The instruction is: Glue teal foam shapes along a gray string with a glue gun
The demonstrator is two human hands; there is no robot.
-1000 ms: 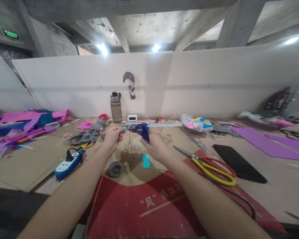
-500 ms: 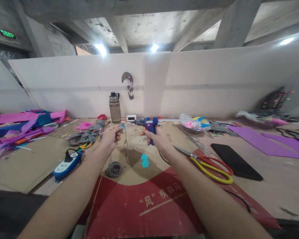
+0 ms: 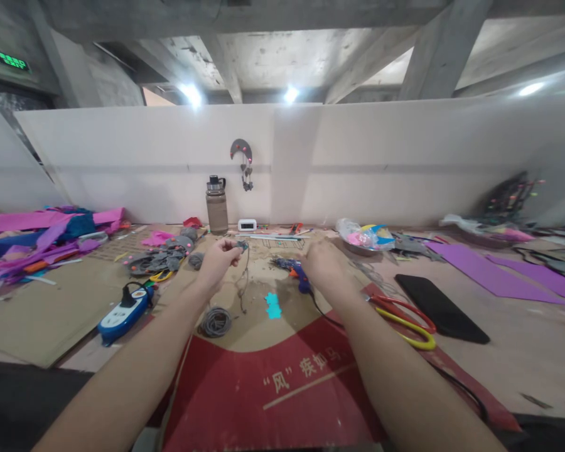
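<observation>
My left hand point(image 3: 220, 262) pinches a small grey-blue felt piece point(image 3: 243, 246) between thumb and fingertips. A grey cord point(image 3: 245, 285) hangs from that piece down toward the cardboard. Low over the work surface, a blue glue gun point(image 3: 302, 279) points left, beside my right hand point(image 3: 326, 267). That hand is smeared by motion and its fingers are hidden, so its hold on the gun cannot be made out. Turquoise felt cutouts point(image 3: 273, 306) lie between my forearms, and a coil of grey cord point(image 3: 216, 322) rests to their left.
Scissors with red and yellow handles point(image 3: 405, 323) and a black phone point(image 3: 440, 307) lie at right. A blue-white power strip point(image 3: 126, 314) is at left, near grey felt scraps point(image 3: 162, 256). A water bottle point(image 3: 216, 206) and small white clock point(image 3: 247, 225) stand behind.
The glue gun, earlier gripped upright in my right hand, has come down toward the cardboard. My right hand has shifted right, and the left has moved slightly right with the felt piece.
</observation>
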